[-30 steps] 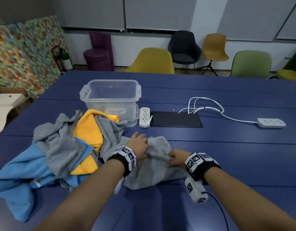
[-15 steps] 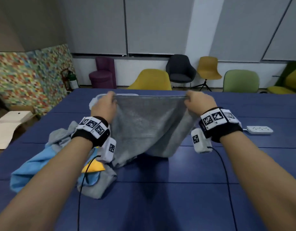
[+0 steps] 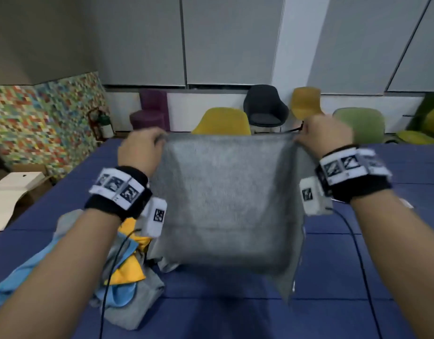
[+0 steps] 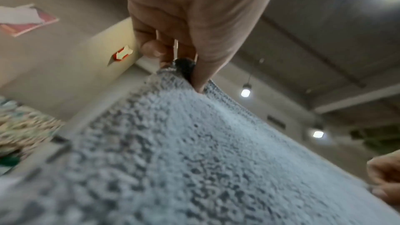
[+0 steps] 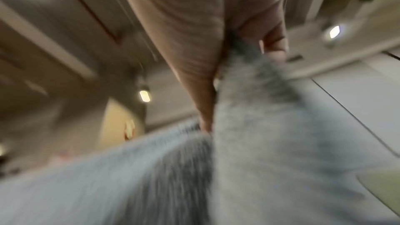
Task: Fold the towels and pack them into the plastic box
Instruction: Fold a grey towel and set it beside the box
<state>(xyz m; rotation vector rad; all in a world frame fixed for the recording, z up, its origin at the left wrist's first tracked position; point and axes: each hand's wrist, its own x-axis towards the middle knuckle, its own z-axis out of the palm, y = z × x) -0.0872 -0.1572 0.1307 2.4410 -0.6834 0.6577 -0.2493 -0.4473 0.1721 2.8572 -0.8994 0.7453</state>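
A grey towel (image 3: 225, 196) hangs spread in the air above the blue table (image 3: 235, 314), held by its two top corners. My left hand (image 3: 142, 150) pinches the left corner; the left wrist view shows thumb and fingers (image 4: 184, 67) closed on the grey towel (image 4: 194, 151). My right hand (image 3: 326, 133) pinches the right corner, and the blurred right wrist view shows its fingers (image 5: 218, 74) gripping the grey towel (image 5: 259, 143). The towel's lower edge hangs clear of the table. The plastic box is hidden behind the towel.
A pile of blue, yellow and grey towels (image 3: 127, 270) lies on the table at the lower left, under my left forearm. Several chairs (image 3: 223, 121) stand beyond the far edge. A white low table (image 3: 12, 192) is at the left.
Both hands took the grey towel off the table, lifted it and spread it wide. It now hangs higher and flatter than half a second ago.
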